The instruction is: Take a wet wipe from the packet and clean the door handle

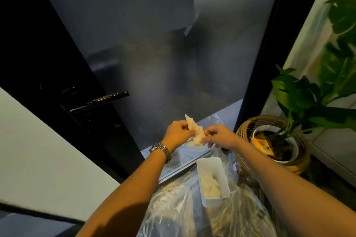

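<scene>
A crumpled white wet wipe [195, 131] hangs between both hands in front of the frosted glass door. My left hand [178, 132], with a metal watch on its wrist, pinches the wipe's left side. Gripping the wipe's right side is my right hand [219, 137]. The black lever door handle [100, 101] sticks out from the dark door frame up and to the left of my hands, well apart from the wipe. Below my hands an open white box [212, 182] holds more wipes.
The white box sits on crinkled clear plastic sheeting [173, 206] on the floor. A potted green plant [300, 98] in a woven basket [244, 131] stands at the right beside the door frame. A white wall [38, 150] fills the left.
</scene>
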The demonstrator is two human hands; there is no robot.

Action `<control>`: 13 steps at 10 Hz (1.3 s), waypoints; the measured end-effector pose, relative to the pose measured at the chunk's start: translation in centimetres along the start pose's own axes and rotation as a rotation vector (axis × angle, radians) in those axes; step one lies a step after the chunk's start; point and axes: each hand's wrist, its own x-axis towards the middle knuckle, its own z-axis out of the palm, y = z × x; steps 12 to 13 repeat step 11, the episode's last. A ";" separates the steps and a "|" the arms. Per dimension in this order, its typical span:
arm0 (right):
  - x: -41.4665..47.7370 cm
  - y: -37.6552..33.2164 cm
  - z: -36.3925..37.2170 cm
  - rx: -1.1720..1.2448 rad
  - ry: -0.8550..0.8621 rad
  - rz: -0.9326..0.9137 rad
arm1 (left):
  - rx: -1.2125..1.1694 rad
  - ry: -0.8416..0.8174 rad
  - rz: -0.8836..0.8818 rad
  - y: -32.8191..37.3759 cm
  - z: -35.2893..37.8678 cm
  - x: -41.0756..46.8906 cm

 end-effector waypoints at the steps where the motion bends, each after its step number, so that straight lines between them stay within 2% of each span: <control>1: -0.5 2.6 -1.1 -0.018 0.084 0.075 | -0.026 -0.034 -0.024 0.0 2.9 0.5; 3: -0.6 6.4 -2.2 -0.009 0.174 0.144 | -0.034 -0.062 -0.059 -0.7 7.4 2.2; 6: 0.1 10.6 -2.7 0.030 0.171 0.229 | 0.107 -0.101 -0.104 -3.3 12.6 5.1; 8: -0.1 12.0 -3.0 0.035 0.128 0.266 | 0.130 -0.308 -0.130 -5.9 14.2 5.4; 13: -0.7 11.8 -3.5 -0.023 0.098 0.258 | 0.214 -0.264 -0.168 -6.3 12.9 5.0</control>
